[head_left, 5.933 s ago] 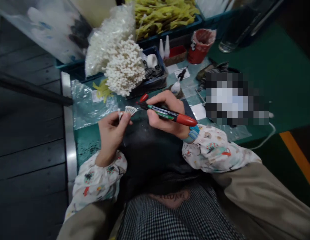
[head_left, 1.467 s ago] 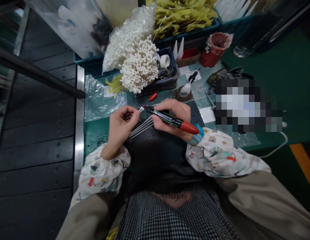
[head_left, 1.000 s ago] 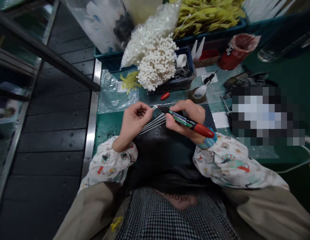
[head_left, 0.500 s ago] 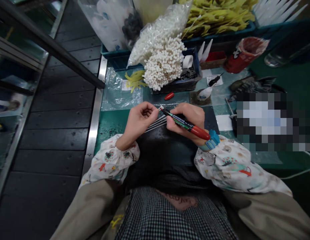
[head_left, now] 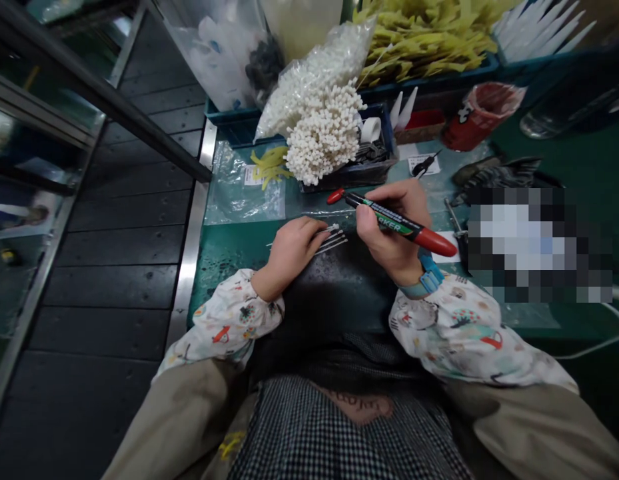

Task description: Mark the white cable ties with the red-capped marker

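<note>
My left hand (head_left: 293,252) is closed around several thin white sticks (head_left: 333,241), whose tips stick out to the right past my fingers. My right hand (head_left: 393,227) grips a black marker (head_left: 389,220) with a green label and a red end, holding it above the sticks and apart from them. A small red marker cap (head_left: 335,196) lies on the bench just beyond my right hand's fingers.
A dense bunch of white-tipped stems (head_left: 323,139) rests on a dark blue crate (head_left: 349,177). Yellow pieces fill a blue bin (head_left: 424,47) behind it. A red cup (head_left: 480,117) stands to the right. The bench's metal edge (head_left: 192,247) runs along my left.
My right hand has lifted the marker up and to the right, away from the stick tips. My left hand has closed further over the sticks and moved slightly nearer my body.
</note>
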The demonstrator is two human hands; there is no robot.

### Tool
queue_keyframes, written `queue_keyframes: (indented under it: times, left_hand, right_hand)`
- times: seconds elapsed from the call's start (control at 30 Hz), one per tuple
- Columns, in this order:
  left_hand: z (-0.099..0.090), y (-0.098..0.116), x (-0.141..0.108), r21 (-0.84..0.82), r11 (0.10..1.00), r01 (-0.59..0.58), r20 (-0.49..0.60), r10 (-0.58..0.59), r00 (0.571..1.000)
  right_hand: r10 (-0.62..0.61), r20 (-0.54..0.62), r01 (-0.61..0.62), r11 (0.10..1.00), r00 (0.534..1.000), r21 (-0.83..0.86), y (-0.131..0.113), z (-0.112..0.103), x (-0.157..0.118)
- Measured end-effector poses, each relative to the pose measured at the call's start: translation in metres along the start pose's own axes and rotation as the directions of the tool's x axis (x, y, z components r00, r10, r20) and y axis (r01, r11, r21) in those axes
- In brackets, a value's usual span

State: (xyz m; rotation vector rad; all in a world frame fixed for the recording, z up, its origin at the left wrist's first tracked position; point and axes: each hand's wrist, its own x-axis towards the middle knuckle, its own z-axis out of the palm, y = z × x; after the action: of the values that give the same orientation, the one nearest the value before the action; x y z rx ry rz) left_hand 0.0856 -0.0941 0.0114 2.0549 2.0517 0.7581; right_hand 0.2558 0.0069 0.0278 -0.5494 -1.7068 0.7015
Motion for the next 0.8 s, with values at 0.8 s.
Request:
queue_keyframes:
  times: [0.8]
  left_hand:
    - [-0.032,-0.076,0.095,-0.758,0.63,0.168,-0.152,-0.422,0.894]
  right_hand:
    - [-0.043,0.076,0.028,0.983,0.996,0.182,-0.006,0.005,0.001]
